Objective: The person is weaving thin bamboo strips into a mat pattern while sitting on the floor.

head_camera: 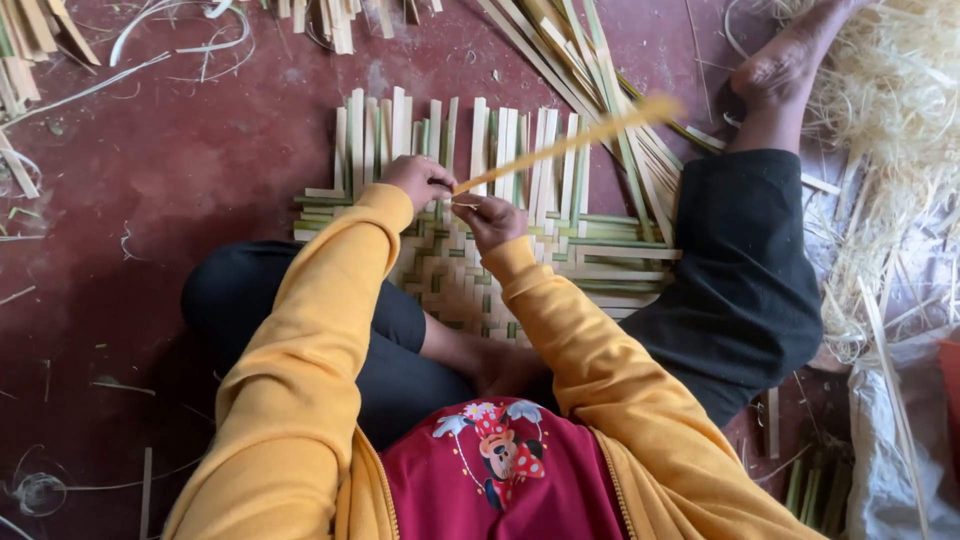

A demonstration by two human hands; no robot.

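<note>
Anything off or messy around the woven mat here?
Nothing damaged. Loose shavings are piled at the right, and stray strips lie across the red floor. The left hand and right hand hold one bamboo strip, blurred, above the mat.

Dark red floor, scuffed, dusty, patchy pale marks. Loose bamboo strips scattered along top edge; more strips at top left corner. Thin pale shavings curl nearby. Heap of straw-like fibre at right. White sack at lower right. Soft daylight, even, no hard shadows.
</note>
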